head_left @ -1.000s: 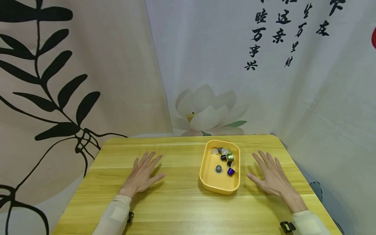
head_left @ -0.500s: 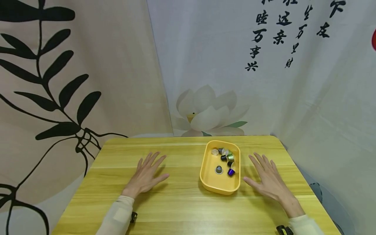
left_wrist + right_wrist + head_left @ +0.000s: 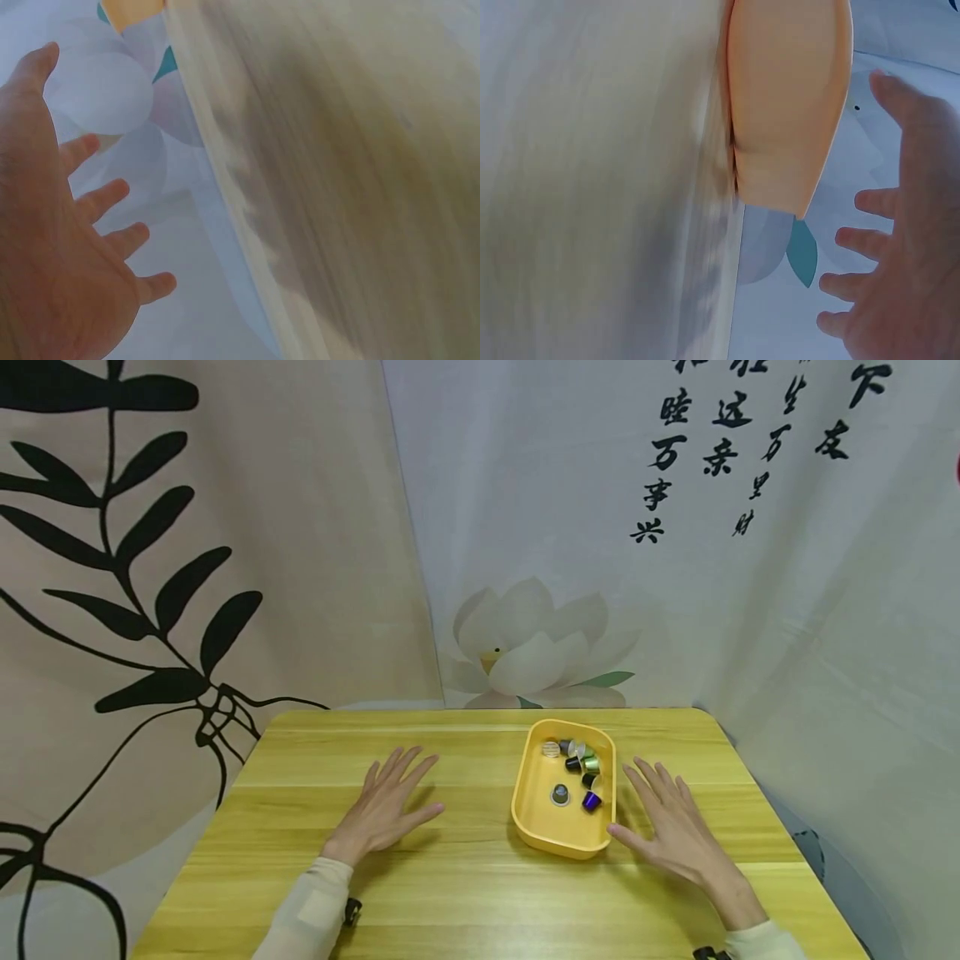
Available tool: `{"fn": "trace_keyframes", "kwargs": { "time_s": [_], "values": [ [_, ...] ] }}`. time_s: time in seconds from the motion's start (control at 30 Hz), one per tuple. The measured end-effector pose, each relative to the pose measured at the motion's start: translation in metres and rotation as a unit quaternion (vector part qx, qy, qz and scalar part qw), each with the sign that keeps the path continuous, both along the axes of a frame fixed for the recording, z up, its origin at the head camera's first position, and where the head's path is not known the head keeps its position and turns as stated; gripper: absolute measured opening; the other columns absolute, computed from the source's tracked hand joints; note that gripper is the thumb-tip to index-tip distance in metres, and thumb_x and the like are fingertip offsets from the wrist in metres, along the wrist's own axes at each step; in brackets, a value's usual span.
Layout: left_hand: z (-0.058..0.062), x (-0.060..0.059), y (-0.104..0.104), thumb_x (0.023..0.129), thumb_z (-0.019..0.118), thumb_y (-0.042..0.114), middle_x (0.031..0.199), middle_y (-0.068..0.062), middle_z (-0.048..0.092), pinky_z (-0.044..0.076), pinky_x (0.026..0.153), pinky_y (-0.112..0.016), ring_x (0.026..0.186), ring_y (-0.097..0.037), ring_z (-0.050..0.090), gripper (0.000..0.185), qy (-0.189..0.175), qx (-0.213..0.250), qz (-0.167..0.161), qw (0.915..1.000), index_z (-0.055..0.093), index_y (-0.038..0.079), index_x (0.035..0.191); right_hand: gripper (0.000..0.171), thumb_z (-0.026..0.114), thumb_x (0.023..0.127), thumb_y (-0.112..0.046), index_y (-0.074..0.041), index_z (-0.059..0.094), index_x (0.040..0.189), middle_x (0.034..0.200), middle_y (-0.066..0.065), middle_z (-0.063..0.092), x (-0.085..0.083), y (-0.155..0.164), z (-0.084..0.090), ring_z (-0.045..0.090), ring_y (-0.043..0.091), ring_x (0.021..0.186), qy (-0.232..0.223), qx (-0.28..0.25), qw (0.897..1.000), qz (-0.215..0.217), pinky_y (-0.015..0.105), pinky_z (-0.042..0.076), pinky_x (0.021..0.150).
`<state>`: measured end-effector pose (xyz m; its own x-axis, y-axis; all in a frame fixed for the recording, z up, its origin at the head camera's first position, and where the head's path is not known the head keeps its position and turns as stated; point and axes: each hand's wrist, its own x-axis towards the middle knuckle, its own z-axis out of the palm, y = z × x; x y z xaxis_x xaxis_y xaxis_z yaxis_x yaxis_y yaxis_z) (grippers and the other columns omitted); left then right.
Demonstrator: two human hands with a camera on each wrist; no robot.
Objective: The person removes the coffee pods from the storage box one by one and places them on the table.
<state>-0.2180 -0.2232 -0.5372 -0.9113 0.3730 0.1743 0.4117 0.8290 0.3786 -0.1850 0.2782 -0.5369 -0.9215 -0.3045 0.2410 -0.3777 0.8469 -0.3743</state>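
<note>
A yellow tray (image 3: 551,837) stands on the table right of the middle. Several small capsules lie inside it, most of them toward its back right. Among them are a purple capsule (image 3: 592,801), a grey capsule (image 3: 560,794) with a pale rim, a black capsule (image 3: 573,764) and a green capsule (image 3: 591,765). My left hand (image 3: 386,810) hovers over the table left of the tray, fingers spread, holding nothing. Just right of the tray is my right hand (image 3: 675,831), also spread, its thumb tip close to the tray's wall; I cannot tell whether they touch.
The wooden table (image 3: 465,910) ends at a back edge against a hanging cloth (image 3: 540,485) printed with a flower and dark characters. A second cloth (image 3: 322,527) with dark leaves hangs at the left. Each sleeve carries a small dark wrist device.
Both hands have drifted inward toward the tray, the left one to the right and the right one to the left. The tray and capsules stay in place.
</note>
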Motion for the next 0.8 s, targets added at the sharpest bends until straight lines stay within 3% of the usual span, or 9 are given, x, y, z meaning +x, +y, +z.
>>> {"fn": "trace_keyframes", "kwargs": {
  "time_s": [0.43,0.8],
  "values": [
    [0.011,0.0,0.014,0.107,0.066,0.068,0.19,-0.011,0.023,0.012,0.137,-0.083,0.177,-0.046,0.015,0.087,-0.004,0.004,-0.016,0.9999,0.034,0.029,0.179,0.105,0.08,0.098,-0.062,-0.005,0.036,0.176,0.184,0.024,0.032,0.007,-0.018,-0.004,0.026,0.059,0.169,0.0,-0.018,1.0,0.011,0.077,0.014,0.14],
    [0.019,-0.003,0.03,0.108,0.064,0.069,0.19,-0.011,0.023,0.013,0.137,-0.083,0.177,-0.045,0.015,0.087,-0.007,0.004,-0.032,0.9994,0.034,0.028,0.179,0.115,0.079,0.094,-0.071,0.0,0.038,0.174,0.183,0.025,0.033,0.007,-0.028,-0.001,0.029,0.056,0.169,-0.013,0.007,1.0,-0.007,0.078,0.021,0.137]
  ]
}}
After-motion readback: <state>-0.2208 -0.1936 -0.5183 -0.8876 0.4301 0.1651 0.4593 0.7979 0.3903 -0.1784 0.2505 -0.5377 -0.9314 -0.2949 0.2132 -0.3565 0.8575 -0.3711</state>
